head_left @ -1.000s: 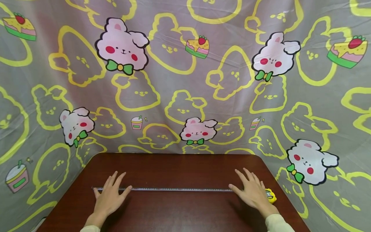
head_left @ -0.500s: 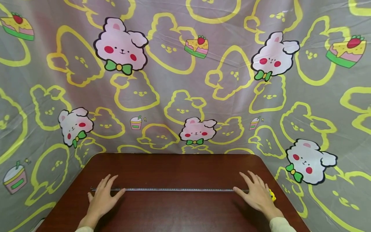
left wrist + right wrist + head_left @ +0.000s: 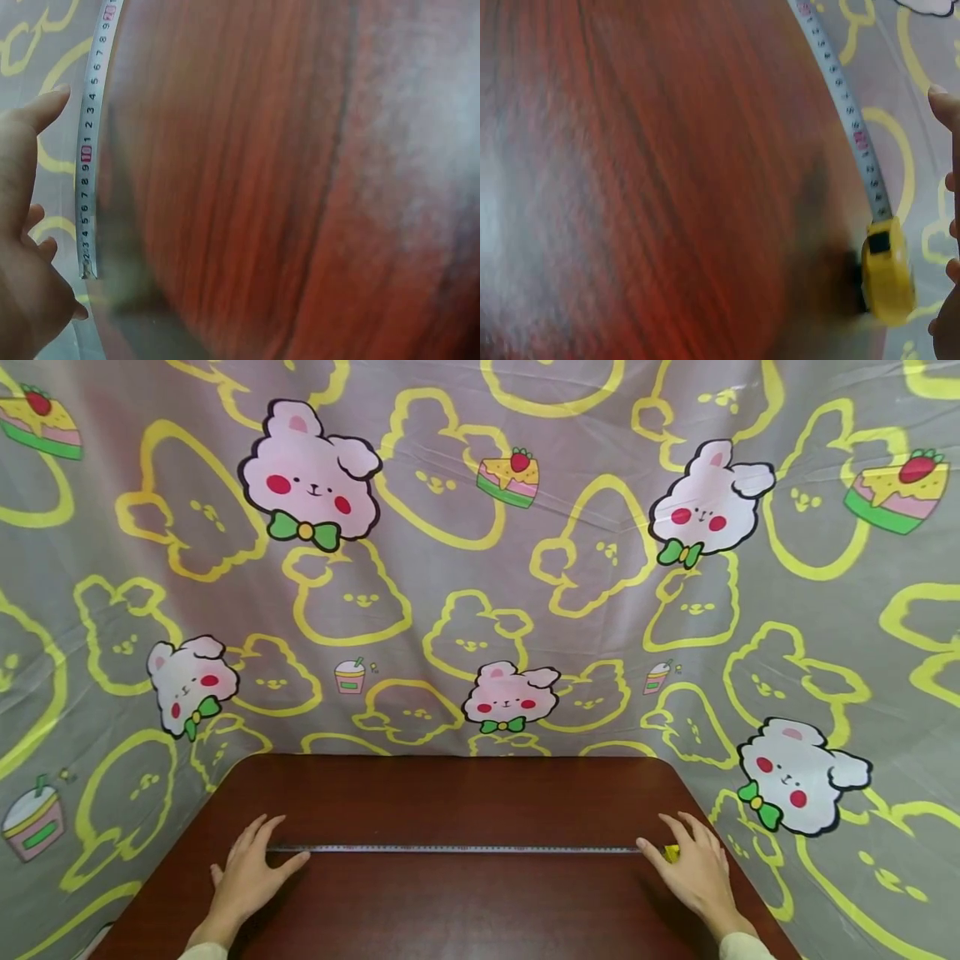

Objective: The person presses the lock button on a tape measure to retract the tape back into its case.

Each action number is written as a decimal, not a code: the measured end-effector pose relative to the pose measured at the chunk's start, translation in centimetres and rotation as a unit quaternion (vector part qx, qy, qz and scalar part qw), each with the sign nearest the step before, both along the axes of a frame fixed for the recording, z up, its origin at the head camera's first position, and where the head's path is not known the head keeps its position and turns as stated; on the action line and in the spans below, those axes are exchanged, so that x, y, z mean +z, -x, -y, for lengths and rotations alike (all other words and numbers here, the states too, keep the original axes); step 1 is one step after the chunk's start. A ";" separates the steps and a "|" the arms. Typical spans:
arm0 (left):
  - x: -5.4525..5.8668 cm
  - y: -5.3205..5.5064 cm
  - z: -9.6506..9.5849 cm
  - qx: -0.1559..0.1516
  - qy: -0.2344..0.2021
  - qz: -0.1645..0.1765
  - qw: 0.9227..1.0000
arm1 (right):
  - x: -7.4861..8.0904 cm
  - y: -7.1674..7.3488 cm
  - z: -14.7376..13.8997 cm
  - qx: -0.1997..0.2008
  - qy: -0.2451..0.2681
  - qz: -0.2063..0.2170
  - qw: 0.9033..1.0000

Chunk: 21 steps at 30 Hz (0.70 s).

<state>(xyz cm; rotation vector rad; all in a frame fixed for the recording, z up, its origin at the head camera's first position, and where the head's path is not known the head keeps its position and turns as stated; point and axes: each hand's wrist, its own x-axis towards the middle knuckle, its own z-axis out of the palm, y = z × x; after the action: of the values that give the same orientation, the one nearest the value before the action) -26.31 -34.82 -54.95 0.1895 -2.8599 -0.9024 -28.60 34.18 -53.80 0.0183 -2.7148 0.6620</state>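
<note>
A tape measure lies stretched left to right across the table, its white blade [image 3: 465, 849] marked with numbers. The yellow case [image 3: 890, 281] sits at the blade's right end; in the head view my right hand [image 3: 701, 872] hides most of it. My left hand [image 3: 243, 877] hovers by the blade's left end, fingers spread and holding nothing. That end, with its metal hook [image 3: 88, 274], shows in the left wrist view beside the fingers. Fingers and thumb of my right hand are likewise apart and grip nothing, with the case next to them in the right wrist view.
The dark reddish-brown wooden table [image 3: 465, 910] has rounded far corners. A grey cloth curtain [image 3: 465, 568] printed with rabbits, cakes and cups surrounds it at the back and both sides.
Both hands have moved apart, the left one leftward and the right one rightward. The tape measure stays where it was; the right hand now covers more of its case.
</note>
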 end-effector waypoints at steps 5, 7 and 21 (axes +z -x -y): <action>-0.3 0.2 1.0 0.003 -0.021 0.005 1.000 | -0.8 -0.1 -1.2 -0.011 0.017 0.034 0.999; -0.4 0.4 1.4 0.008 -0.032 0.011 0.999 | -1.0 -0.1 -1.6 -0.019 0.021 0.057 0.998; -1.8 1.2 3.8 0.041 -0.042 0.032 0.998 | -3.5 -0.3 -3.8 -0.048 0.029 0.098 0.994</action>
<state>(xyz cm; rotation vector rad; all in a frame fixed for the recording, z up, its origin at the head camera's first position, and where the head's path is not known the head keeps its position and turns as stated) -27.52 -38.66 -56.76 0.3485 -2.8504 -1.0197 -28.34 38.00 -57.32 -0.1991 -2.8594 0.7486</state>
